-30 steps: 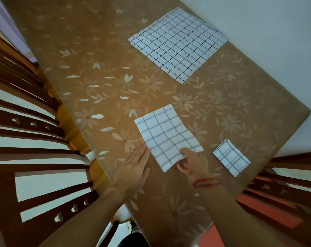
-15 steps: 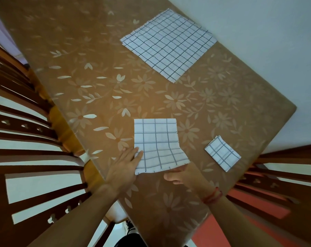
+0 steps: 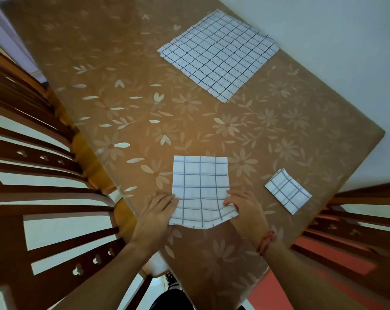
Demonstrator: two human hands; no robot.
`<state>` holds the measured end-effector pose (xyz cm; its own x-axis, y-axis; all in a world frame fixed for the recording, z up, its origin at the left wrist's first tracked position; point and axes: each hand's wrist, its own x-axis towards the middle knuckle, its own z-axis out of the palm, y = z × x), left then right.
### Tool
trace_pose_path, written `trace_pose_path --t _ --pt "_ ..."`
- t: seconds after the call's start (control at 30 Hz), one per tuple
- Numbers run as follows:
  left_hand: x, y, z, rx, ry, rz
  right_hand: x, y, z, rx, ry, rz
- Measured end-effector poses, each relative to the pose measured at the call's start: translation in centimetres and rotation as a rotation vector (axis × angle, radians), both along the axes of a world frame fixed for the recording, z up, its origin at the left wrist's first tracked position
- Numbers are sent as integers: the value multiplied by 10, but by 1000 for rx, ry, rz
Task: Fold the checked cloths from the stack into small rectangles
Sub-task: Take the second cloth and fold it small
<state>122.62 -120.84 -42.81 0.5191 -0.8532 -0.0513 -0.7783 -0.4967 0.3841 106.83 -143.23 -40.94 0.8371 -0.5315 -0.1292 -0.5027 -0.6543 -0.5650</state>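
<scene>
The half-folded cloth (image 3: 200, 186) lies near the table's front edge, its far edge straight and flat, its near edge wavy and raised a little off the surface. The left hand (image 3: 156, 211) has fairly straight fingers on the cloth's near-left edge; whether the thumb sits under the fabric I cannot tell from this angle. The right hand (image 3: 245, 209) pinches the near-right corner, which drapes over the fingers. A red thread bracelet (image 3: 266, 241) circles that wrist.

Bare tabletop lies beyond the cloth, between it and the stack of checked cloths (image 3: 218, 54), which sits flat and well apart near the far right edge. A small folded cloth (image 3: 288, 191) rests just right of the right hand, apart from it and close to the table's right edge.

The table (image 3: 122, 97) runs diagonally and bears a glossy tan cover printed with pale flowers and leaves. Slatted wooden chairs (image 3: 44, 175) crowd its left side, and another chair (image 3: 357, 220) stands at the right. A pale wall (image 3: 323, 41) runs along the far right side, and reddish floor (image 3: 279, 291) shows below.

The cloths are white with thin dark grid lines; the stack's layers are slightly offset at the corners.
</scene>
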Motion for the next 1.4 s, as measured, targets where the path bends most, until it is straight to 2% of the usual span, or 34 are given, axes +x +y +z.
trace_pose_path --t 0.1,0.23,0.43,0.57,0.77,0.97,1.4 --pt "3 1 -2 -20 -6 45 3 2 6 26 -73 3" --pt "5 0 -3 -99 -20 70 6 1 4 46 12 -40" --pt "11 -10 -2 -150 15 148 9 -2 6 69 37 -76" --pt "17 -16 -3 -124 48 198 18 -4 8 60 138 -133" --pt "25 -30 -1 -83 108 354 30 -13 0 107 113 -225" --pt "38 -37 -6 -90 143 321 48 -21 0 124 140 -238" --pt "50 -43 -14 -54 -73 166 69 -35 -11 90 251 -264"
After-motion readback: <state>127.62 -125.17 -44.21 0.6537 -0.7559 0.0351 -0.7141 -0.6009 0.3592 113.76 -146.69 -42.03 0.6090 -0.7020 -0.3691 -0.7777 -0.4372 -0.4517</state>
